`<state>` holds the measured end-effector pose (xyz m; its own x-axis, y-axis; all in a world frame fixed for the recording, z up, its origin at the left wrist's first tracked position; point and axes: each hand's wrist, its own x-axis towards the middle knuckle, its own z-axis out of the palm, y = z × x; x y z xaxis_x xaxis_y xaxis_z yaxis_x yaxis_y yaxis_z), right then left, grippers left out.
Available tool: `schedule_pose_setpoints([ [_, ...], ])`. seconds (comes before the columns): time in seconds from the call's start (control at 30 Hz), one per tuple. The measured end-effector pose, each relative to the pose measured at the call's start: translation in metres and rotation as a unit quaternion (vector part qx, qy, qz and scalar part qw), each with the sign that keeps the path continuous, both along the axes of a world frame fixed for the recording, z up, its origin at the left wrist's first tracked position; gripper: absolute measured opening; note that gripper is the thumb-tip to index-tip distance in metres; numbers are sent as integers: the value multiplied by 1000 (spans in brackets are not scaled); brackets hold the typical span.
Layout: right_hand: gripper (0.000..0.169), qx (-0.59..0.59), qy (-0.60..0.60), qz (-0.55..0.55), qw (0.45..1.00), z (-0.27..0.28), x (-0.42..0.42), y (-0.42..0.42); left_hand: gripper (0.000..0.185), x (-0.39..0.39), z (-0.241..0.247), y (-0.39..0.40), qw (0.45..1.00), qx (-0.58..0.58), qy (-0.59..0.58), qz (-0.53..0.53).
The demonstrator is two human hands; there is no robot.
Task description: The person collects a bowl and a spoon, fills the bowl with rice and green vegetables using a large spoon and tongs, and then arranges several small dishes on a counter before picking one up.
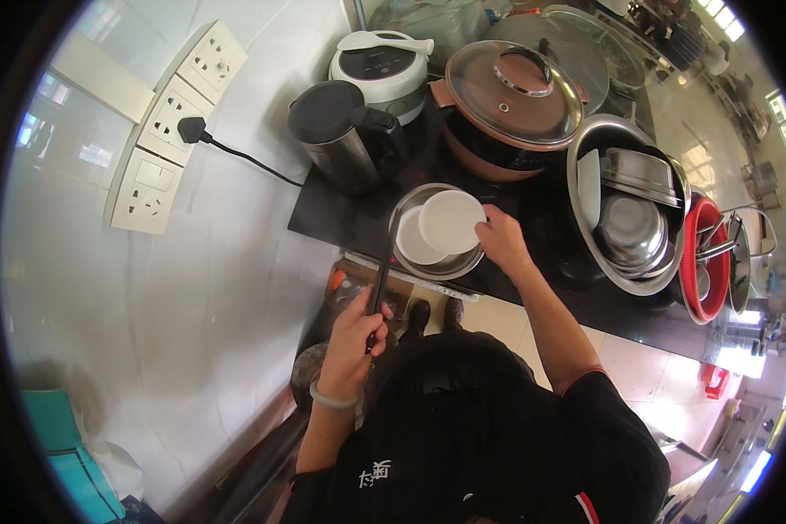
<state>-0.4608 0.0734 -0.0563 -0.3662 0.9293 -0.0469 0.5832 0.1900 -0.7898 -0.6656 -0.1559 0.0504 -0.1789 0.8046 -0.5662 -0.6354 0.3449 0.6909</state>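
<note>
My right hand [503, 237] grips the rim of a small white dish [453, 221], held over a round stainless steel basin [455, 270]. A second white dish [419, 242] lies in the basin, partly covered by the first. In my left hand [354, 340] are dark chopsticks [382, 278], apparently a pair. They point away from me, and their far ends reach the basin's left rim. The basin stands near the front edge of a black countertop [324, 213].
Behind the basin are an electric kettle [340, 150], a rice cooker [393, 92] with a white spoon [386, 43] on top, and a brown lidded pot [498, 147]. Rightward stand a large basin [580, 209] of steel bowls and a red basket [691, 262]. A plugged cord [255, 160] runs from the wall.
</note>
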Motion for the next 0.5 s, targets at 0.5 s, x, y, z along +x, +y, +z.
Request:
schedule_pose_setpoints([
  [0.5,31,10,-162,6,987,-51,-46,-8,51,7,-5,-13,1000,-6,-16,10],
])
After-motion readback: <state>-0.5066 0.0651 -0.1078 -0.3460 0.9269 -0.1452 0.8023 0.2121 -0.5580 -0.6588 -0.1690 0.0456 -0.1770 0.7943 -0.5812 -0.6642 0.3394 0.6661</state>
